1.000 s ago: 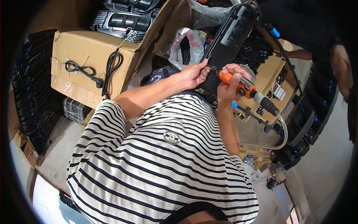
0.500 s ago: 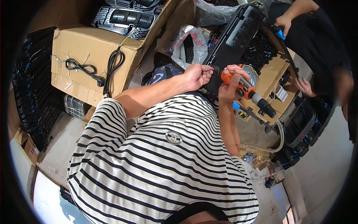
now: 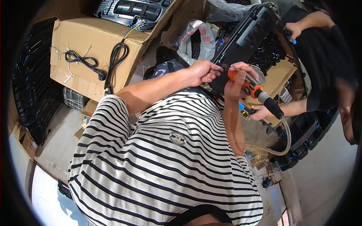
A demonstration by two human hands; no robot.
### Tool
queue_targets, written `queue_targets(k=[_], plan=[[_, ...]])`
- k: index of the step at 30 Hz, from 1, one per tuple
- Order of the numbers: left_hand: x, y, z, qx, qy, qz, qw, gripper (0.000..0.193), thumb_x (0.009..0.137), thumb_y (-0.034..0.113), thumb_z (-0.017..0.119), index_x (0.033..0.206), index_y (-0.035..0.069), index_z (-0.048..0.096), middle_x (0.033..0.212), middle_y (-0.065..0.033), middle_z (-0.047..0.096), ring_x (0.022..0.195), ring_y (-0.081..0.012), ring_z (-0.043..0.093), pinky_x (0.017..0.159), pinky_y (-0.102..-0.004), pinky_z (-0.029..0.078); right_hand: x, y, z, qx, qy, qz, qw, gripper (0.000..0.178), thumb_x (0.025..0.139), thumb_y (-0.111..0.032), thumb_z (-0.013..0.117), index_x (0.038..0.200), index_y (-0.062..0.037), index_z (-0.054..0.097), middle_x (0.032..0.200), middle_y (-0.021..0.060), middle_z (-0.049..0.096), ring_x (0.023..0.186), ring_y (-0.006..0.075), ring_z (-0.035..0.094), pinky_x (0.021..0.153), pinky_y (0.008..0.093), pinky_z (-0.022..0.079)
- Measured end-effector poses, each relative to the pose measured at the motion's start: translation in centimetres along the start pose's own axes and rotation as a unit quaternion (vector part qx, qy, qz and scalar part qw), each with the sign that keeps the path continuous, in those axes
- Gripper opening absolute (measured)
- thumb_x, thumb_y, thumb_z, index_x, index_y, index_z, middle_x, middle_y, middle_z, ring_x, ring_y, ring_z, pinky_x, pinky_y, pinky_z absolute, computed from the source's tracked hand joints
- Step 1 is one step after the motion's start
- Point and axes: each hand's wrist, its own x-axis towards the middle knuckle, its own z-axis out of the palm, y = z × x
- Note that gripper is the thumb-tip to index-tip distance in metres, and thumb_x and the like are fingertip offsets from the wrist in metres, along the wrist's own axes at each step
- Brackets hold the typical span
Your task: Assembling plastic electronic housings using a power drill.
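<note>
My right hand (image 3: 238, 81) is wrapped round an orange and grey air screwdriver (image 3: 253, 86), which has a black rear end and a clear hose (image 3: 289, 137) curving down from it. The driver's front points up and left at the near end of a long black plastic housing (image 3: 245, 35) with vent slots. Close to that tip, my left hand (image 3: 203, 72) has its fingers pinched together against the housing's end. Whatever lies between those fingertips is too small to make out.
At right a co-worker's upper hand (image 3: 294, 30) holds something blue; the other hand (image 3: 261, 112) reaches beside a blue-handled tool (image 3: 243, 109). Small black parts (image 3: 266, 51) fill a carton. A clear bag (image 3: 205, 41) stands behind my left hand. Black cords (image 3: 117, 60) hang on a cardboard box (image 3: 79, 39).
Both my hands, the driver and the housing have shifted slightly right in view. The co-worker's lower hand has moved left and down, close to the blue-handled tool.
</note>
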Motion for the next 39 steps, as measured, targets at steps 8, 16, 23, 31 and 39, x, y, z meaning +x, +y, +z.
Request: queue_targets(k=[8,16,23,31,39], plan=[[-0.7,1.7,-6.7,0.119,0.099,0.142,0.978,0.015,0.087,0.008,0.052,0.091,0.001,0.065,0.066,0.0000,0.051,0.049,-0.0078,0.037,0.044,-0.0223,0.027,-0.5,-0.5,0.5,-0.052,-0.027,-0.055,0.997,0.020,0.092,-0.015,0.061,0.099,0.0007,0.051,0.091,0.0171,0.062,0.071,0.0201,0.058,0.068,0.0330,0.051],[7.4,3.3,-17.8,0.446,0.166,0.197,0.857,0.020,0.088,0.017,0.056,0.079,0.004,0.067,0.064,-0.0024,0.056,0.058,-0.0137,0.053,0.052,-0.0301,0.040,-4.4,-14.7,-8.1,0.097,0.183,0.040,0.977,0.026,0.088,-0.019,0.064,0.102,-0.0017,0.050,0.093,0.0156,0.058,0.075,0.0198,0.060,0.063,0.0319,0.050],[6.5,3.5,-34.0,0.940,-0.035,0.175,0.291,0.013,0.081,0.022,0.061,0.086,0.011,0.067,0.072,-0.0136,0.064,0.067,-0.0329,0.063,0.060,-0.0434,0.051,-20.1,-17.5,-24.4,0.076,0.437,0.187,0.877,0.030,0.082,-0.008,0.066,0.107,-0.0035,0.050,0.093,0.0125,0.057,0.072,0.0213,0.059,0.065,0.0345,0.050],[-1.9,-7.9,-18.3,0.835,0.124,0.116,0.524,0.011,0.083,0.010,0.057,0.081,0.003,0.066,0.069,-0.0086,0.063,0.059,-0.0200,0.060,0.052,-0.0333,0.045,-37.5,6.8,-44.0,-0.200,0.491,0.335,0.779,0.030,0.071,-0.006,0.077,0.097,-0.0036,0.064,0.084,0.0078,0.066,0.078,0.0238,0.064,0.071,0.0353,0.052],[-3.9,-23.8,-12.5,0.830,0.185,0.072,0.521,0.019,0.088,0.013,0.057,0.092,0.001,0.070,0.075,-0.0083,0.067,0.066,-0.0128,0.061,0.059,-0.0298,0.051,-42.2,21.2,-53.0,-0.430,0.423,0.429,0.672,0.027,0.074,-0.016,0.069,0.099,-0.0065,0.067,0.095,0.0142,0.069,0.092,0.0334,0.065,0.085,0.0411,0.051]])
